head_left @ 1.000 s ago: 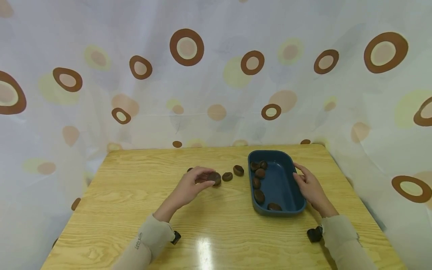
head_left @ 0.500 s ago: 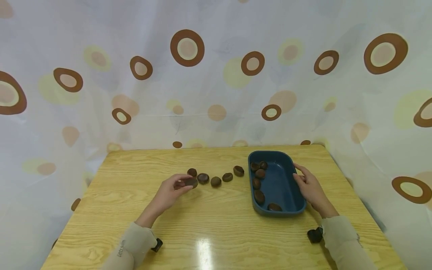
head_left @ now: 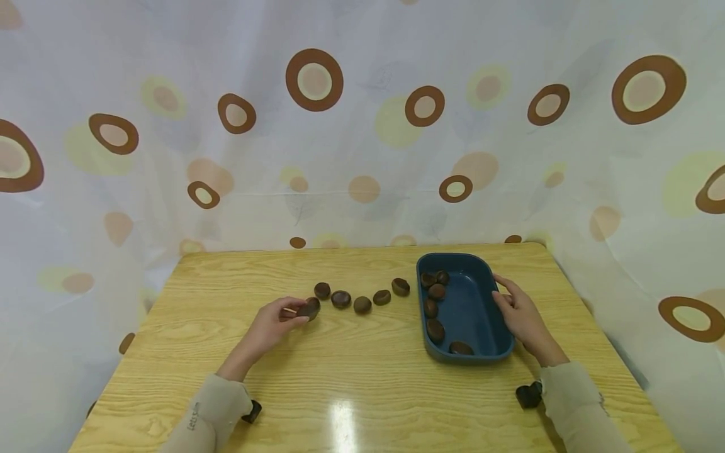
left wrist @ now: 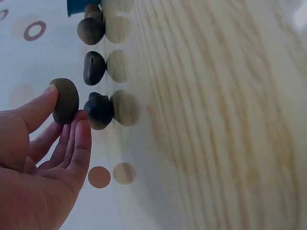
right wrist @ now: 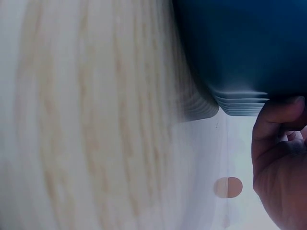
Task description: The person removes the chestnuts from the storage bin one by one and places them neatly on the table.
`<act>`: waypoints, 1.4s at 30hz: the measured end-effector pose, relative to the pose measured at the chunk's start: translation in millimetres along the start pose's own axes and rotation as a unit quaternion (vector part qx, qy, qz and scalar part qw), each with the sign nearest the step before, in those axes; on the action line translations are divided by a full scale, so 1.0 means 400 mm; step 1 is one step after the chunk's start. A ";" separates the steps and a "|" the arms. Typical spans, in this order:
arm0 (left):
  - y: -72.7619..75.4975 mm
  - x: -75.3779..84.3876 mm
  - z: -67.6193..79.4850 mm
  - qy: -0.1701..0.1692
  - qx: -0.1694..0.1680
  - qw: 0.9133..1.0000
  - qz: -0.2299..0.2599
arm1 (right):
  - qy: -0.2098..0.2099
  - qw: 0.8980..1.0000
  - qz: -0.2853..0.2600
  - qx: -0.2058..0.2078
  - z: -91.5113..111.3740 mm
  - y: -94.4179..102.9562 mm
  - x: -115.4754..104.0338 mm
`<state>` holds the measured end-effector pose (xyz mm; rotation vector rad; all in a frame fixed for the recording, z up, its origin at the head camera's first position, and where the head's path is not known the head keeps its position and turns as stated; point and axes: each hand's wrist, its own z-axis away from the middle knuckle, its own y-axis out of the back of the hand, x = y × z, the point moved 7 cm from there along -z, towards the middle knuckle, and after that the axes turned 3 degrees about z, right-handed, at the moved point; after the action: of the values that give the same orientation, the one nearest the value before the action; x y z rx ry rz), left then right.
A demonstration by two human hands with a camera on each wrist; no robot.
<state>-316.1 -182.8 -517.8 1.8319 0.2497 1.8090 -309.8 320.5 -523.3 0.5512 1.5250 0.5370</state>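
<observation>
My left hand [head_left: 277, 322] pinches a smooth, dark brown oval piece [head_left: 309, 308] between thumb and fingertips. In the left wrist view this oval piece [left wrist: 65, 100] looks slightly raised off the table. It is at the left end of a curved row of similar rounded pieces, among them a glossy one [head_left: 341, 299] and one with a pale cleft [head_left: 400, 287]. Whether they are nuts, stones or caps I cannot tell. My right hand [head_left: 520, 318] grips the right rim of a blue rectangular tray [head_left: 472, 357]. Several more brown pieces lie along the tray's left side and near end.
The wooden table [head_left: 374, 402] reaches back to a white patterned curtain [head_left: 362, 126], which also hangs along both sides. A dark wrist camera [head_left: 529, 395] sits by the right sleeve.
My left hand has moved leftward and a little towards me, carrying a brown piece past the row and uncovering pieces behind it. My right hand and the tray have stayed in place.
</observation>
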 end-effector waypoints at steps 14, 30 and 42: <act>0.012 -0.038 0.004 0.035 -0.009 0.999 -0.018 | -0.001 1.000 -0.001 -0.002 -0.004 -0.002 0.006; 0.016 -0.057 -0.011 0.033 -0.011 0.999 -0.031 | 0.005 1.000 -0.009 -0.004 -0.001 0.002 0.002; 0.017 -0.060 -0.002 0.034 -0.008 0.999 -0.026 | 0.005 1.000 -0.011 -0.004 -0.006 -0.001 0.008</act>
<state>-320.3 -200.0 -535.2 1.7375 0.3048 1.8343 -312.0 322.2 -526.0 0.5255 1.5364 0.5295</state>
